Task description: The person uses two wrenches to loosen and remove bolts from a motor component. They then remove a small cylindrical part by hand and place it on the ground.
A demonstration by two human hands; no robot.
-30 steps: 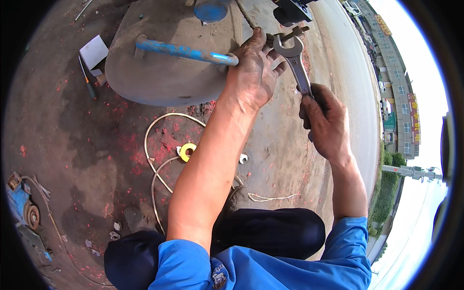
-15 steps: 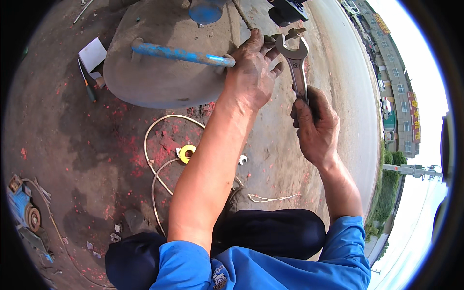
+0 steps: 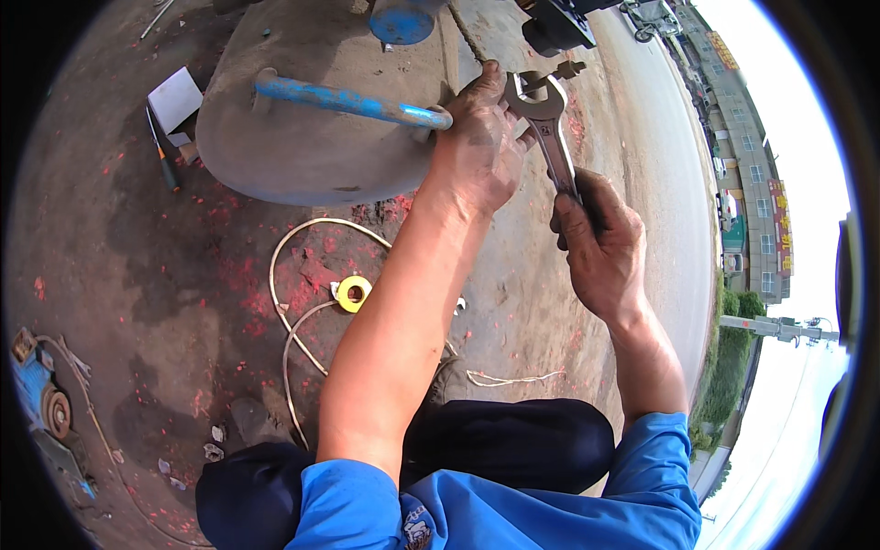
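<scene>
My right hand [image 3: 600,234] is closed around the handle of a steel open-ended wrench [image 3: 552,128]. The wrench's jaws point up and lie around or just in front of a short threaded metal fitting [image 3: 570,70]; which of the two I cannot tell. Beside the jaws, my left hand [image 3: 481,147] has its thumb raised and its other fingers curled, and what they grip is mostly hidden. A dark hose or rope [image 3: 467,32] runs down to that hand. The left wrist is next to the end of a blue-painted bar [image 3: 353,99] fixed on a dusty rounded metal tank [image 3: 302,165].
On the stained ground lie a pale cable [image 3: 275,261], a yellow tape roll [image 3: 352,293], an orange-handled screwdriver [image 3: 167,165], a white box [image 3: 176,99] and a small wrench [image 3: 460,305]. A blue machine [image 3: 41,394] sits far left. A road [image 3: 665,183] runs along the right.
The wrench head has shifted slightly left and down, and its jaws are now nearer the left hand and overlap the fitting. The right hand keeps its grip; the view has shifted slightly.
</scene>
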